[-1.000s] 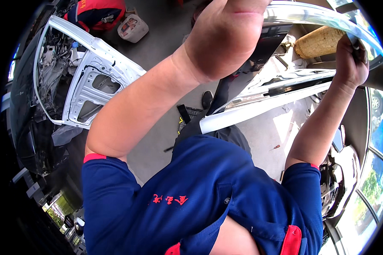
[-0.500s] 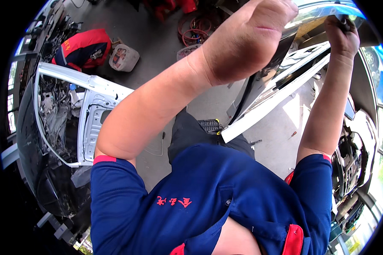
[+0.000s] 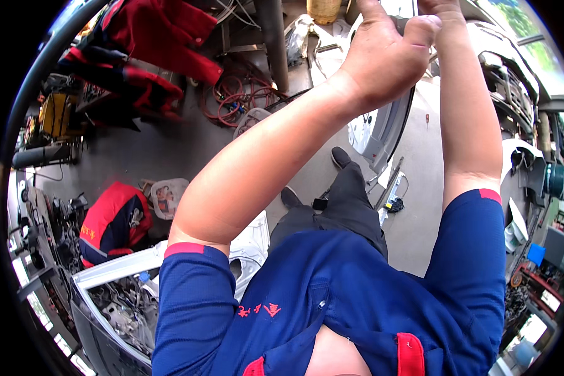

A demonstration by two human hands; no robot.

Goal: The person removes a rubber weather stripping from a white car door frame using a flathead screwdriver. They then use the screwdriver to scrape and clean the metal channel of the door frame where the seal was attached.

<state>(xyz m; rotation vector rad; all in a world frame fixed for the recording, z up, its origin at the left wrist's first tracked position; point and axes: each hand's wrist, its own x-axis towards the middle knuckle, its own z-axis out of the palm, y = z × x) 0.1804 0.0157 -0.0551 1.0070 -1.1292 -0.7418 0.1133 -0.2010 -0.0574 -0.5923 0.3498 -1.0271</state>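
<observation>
My left hand is raised near the top edge, thumb apart from the other fingers. A dark grey thing shows in the gap between them, too little of it to name. Close beside it, my right hand is cut off by the top edge, so its fingers are hidden. Below my hands stands a pale curved vehicle panel with a dark edge strip. Part of it lies behind my left hand.
A white car door frame lies at the lower left. Near it are a red and navy jacket and a pale tub. Red hoses coil by a dark post. Stripped vehicle parts stand at the right.
My view has turned, and the door frame and jacket now sit lower in it. My hands have come closer together, the right one moving left and up. My shoes now show.
</observation>
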